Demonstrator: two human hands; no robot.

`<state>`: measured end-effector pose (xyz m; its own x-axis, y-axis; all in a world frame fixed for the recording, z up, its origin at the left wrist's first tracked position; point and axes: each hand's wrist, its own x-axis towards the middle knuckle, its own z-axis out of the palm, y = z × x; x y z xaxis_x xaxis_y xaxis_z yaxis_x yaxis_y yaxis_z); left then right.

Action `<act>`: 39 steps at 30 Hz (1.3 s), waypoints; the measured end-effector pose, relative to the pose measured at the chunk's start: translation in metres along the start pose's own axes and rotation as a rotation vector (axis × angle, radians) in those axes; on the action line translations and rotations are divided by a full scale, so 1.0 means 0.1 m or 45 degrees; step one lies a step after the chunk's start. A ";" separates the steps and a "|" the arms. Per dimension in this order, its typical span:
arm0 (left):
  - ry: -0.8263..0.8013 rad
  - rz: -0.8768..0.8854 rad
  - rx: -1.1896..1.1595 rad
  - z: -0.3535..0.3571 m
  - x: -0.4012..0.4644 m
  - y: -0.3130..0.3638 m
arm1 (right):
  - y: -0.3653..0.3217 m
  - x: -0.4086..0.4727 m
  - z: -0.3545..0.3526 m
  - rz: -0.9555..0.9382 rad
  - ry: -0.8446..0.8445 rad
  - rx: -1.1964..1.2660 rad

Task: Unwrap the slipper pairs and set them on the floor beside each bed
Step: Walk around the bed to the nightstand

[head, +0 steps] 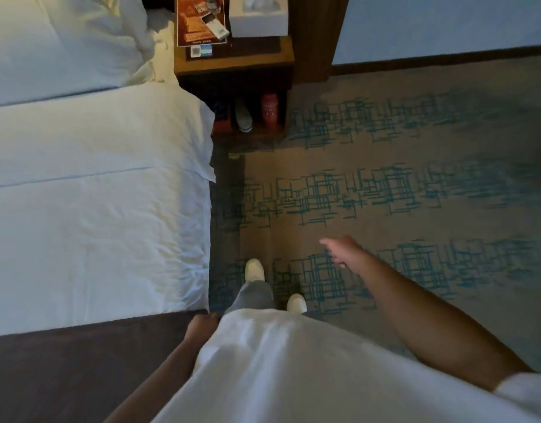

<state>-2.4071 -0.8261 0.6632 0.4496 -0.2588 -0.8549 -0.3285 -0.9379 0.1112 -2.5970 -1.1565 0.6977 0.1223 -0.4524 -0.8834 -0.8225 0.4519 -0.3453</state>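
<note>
Head view: right hand (342, 250) (seemingly empty) above carpet (416, 166).

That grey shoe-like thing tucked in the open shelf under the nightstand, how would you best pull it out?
Judging by its pose, take the grey slipper by the rounded end facing out of the nightstand shelf, coming from the front, low over the carpet. The red canister beside it blocks a side approach.

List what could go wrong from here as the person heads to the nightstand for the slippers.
The light is dim, so the pale item in the nightstand's lower shelf may not be slippers at all; the red container beside it could get knocked. The passage between bed and nightstand is tight, so a foot could catch the bed corner. Both hands, left and right, look empty.
</note>
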 end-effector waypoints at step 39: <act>-0.062 -0.148 -0.484 -2.98 2.10 2.09 | -3.61 1.67 -0.69 0.005 -0.028 -0.101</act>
<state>-2.1337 -1.1451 0.6582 0.4229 -0.1430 -0.8948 0.0570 -0.9813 0.1837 -2.3177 -1.4489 0.6967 0.1306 -0.4333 -0.8918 -0.8644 0.3907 -0.3164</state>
